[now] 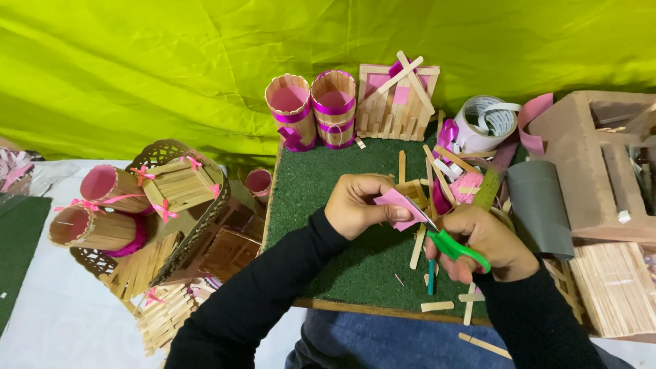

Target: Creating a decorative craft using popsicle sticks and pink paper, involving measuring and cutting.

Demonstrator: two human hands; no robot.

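Note:
My left hand (357, 203) pinches a small piece of pink paper (400, 203) over a board covered in green turf (321, 225). My right hand (488, 244) grips green-handled scissors (456, 247), and their blades meet the right edge of the pink paper. Loose craft sticks (417, 247) lie on the turf under and around both hands. Both arms wear black sleeves.
Two stick-built cups with purple ribbon (312, 109) and a stick house (398, 96) stand at the board's far edge. A tape roll (486, 123), a grey roll (540, 205) and a cardboard box (601, 164) sit right. More stick crafts (157, 198) crowd the left.

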